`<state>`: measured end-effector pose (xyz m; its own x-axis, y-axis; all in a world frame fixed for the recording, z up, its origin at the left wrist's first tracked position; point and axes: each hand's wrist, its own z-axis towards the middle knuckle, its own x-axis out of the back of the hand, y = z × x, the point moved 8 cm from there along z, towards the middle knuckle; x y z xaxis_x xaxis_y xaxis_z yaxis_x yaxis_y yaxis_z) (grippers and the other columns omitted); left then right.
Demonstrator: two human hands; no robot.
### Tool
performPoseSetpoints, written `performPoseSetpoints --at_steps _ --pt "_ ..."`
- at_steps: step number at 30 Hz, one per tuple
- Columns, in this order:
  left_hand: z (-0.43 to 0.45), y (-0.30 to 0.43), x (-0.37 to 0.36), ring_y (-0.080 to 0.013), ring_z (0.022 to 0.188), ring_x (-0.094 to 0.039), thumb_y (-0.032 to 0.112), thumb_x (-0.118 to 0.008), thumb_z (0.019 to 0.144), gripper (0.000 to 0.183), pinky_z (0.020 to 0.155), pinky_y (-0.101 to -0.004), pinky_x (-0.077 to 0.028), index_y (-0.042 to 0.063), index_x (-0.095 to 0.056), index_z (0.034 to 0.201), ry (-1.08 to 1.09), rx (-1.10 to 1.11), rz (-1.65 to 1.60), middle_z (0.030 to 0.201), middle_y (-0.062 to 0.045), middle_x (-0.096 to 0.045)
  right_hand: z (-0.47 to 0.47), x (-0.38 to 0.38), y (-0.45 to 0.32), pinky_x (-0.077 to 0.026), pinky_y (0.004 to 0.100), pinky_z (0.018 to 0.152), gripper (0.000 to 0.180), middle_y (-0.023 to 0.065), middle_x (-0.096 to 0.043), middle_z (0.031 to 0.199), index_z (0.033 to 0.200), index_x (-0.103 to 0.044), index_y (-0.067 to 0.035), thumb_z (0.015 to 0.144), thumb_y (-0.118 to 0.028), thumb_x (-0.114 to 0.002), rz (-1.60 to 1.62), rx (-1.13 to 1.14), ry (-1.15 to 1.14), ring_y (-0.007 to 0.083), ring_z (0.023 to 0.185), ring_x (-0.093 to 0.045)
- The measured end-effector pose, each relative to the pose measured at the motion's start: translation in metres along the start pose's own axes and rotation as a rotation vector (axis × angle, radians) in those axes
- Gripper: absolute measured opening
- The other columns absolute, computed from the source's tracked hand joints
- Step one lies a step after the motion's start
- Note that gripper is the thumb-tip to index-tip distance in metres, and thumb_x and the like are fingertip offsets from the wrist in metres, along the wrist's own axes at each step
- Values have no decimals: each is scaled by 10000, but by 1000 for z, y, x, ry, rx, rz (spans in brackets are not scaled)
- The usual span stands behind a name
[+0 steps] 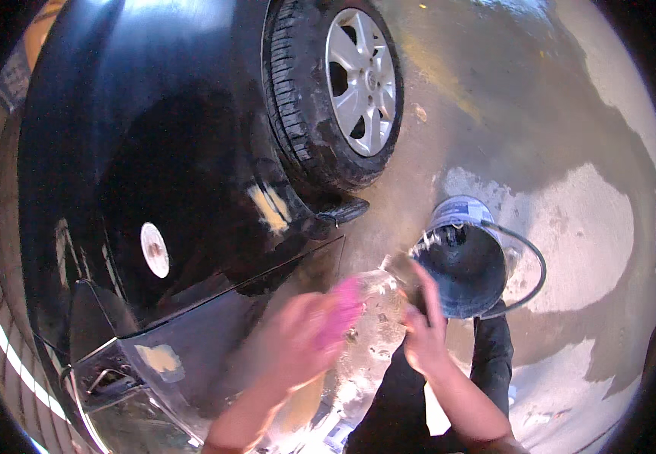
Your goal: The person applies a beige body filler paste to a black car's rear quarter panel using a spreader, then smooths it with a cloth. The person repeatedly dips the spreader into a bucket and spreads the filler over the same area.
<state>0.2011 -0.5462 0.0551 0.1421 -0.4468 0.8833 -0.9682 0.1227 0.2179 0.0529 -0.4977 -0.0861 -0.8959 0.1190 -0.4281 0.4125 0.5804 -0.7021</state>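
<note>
My left hand grips a bright pink sponge or pad, blurred by motion, in front of the car's lower side. In my right hand is a dark flat block, held by the near rim of a bucket. What the block is made of I cannot tell. The bucket is dark inside, with a pale outer wall and a black handle hanging to its right. Beige patches show on the black front fender and on the dull grey door panel.
A front wheel with a silver alloy rim stands at the top, a mud flap behind it. An oval side light sits on the fender. The concrete floor has wet patches. My dark-trousered legs are below the bucket.
</note>
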Motion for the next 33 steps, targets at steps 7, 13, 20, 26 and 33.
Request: performPoseSetpoints --at_steps 7,13,20,26,33 --pt "-91 -33 233 -390 1056 -594 185 -694 840 510 881 -493 -537 16 -606 1313 514 -100 502 1269 -234 -578 33 -164 -27 -181 463 1277 873 240 -183 1683 1623 -183 -4 849 62 -580 -333 494 -109 379 1563 -208" --pt "-69 -59 256 -346 1250 -561 341 -544 1009 450 1027 -476 -489 46 -682 1320 430 -112 1080 1400 -195 -557 28 -215 30 -185 472 1274 779 198 -185 1699 1625 -201 -25 961 -109 -600 -452 455 -49 346 1573 -199" --pt "-53 -63 247 -390 1271 -569 183 -549 849 552 1107 -490 -406 -47 -633 1344 408 -213 965 1391 -238 -593 69 -222 -39 -154 473 1278 880 181 -180 1704 1636 -174 -44 967 -347 -658 -420 743 48 335 1581 -173" --pt "-30 -34 234 -408 1022 -690 543 -647 962 628 930 -463 -531 -38 -715 1191 531 -318 818 1178 -240 -697 52 -215 38 -159 477 1277 924 185 -166 1709 1640 -147 -30 957 -382 -661 -461 517 20 323 1584 -177" --pt "-27 -41 222 -343 1068 -672 330 -812 908 521 903 -428 -574 -67 -687 1222 597 -318 762 1243 -214 -624 75 -210 -35 -172 458 1274 847 167 -201 1705 1638 -196 -41 988 -388 -615 -414 736 47 309 1584 -188"
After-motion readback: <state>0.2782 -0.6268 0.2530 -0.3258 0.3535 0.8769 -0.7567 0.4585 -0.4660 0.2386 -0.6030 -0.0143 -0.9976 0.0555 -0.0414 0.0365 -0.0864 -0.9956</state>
